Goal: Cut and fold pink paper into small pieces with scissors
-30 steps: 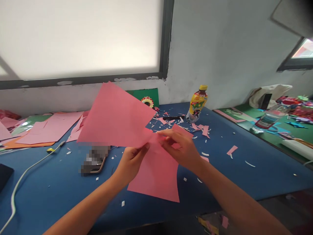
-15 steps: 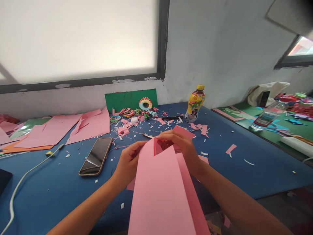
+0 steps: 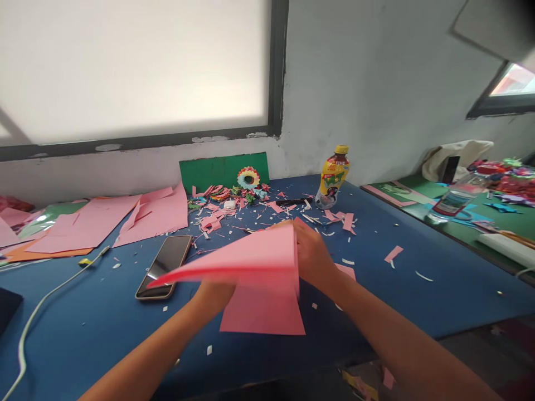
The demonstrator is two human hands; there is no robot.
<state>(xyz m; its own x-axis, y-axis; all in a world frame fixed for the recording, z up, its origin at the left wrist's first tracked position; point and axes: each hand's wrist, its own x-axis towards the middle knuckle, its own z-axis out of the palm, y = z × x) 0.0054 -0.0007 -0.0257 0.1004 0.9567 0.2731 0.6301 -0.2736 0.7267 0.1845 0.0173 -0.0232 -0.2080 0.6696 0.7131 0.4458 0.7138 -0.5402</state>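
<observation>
Pink sheet [image 3: 251, 259] swung from upright to near flat, now covering left hand [image 3: 215, 289].

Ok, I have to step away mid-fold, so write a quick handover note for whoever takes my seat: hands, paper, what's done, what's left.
Left hand: under the pink sheet, mostly hidden; grip unclear.
Right hand: holds the sheet at its right edge.
Sheet: folded over, held above another pink sheet lying on the blue table. Phone to the left, scraps beyond.
Done: one fold made.
Left: probably pressing the crease; further folds cannot be told.
</observation>
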